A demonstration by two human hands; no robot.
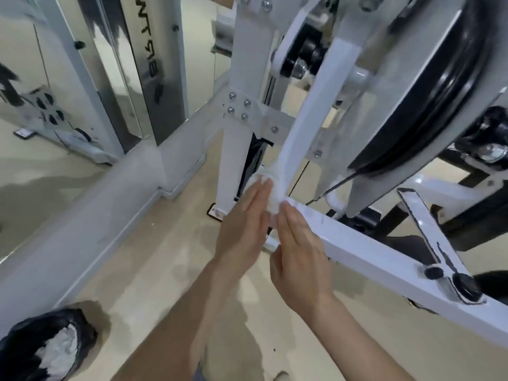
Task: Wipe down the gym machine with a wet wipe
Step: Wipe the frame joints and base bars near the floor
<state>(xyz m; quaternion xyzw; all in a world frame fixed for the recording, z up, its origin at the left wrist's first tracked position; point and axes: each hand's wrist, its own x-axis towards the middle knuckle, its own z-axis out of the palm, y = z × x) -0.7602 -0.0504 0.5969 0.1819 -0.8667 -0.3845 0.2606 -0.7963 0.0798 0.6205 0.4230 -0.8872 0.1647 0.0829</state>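
Observation:
A white gym machine fills the right side, with a slanted white arm [310, 111] running down to a joint on a horizontal white bar [384, 259]. A crumpled white wet wipe [270, 193] sits at that joint. My left hand [242, 229] presses the wipe from the left with straight fingers. My right hand [299, 257] lies on the bar's end just right of it, straight fingers touching the wipe's lower edge, thumb tucked under the bar.
A large black pulley wheel [445, 86] hangs at upper right with a cable below it. A white upright post [239, 149] stands behind the joint. A mirror wall [68, 86] lines the left. A black bag with used wipes [46, 350] lies on the beige floor at lower left.

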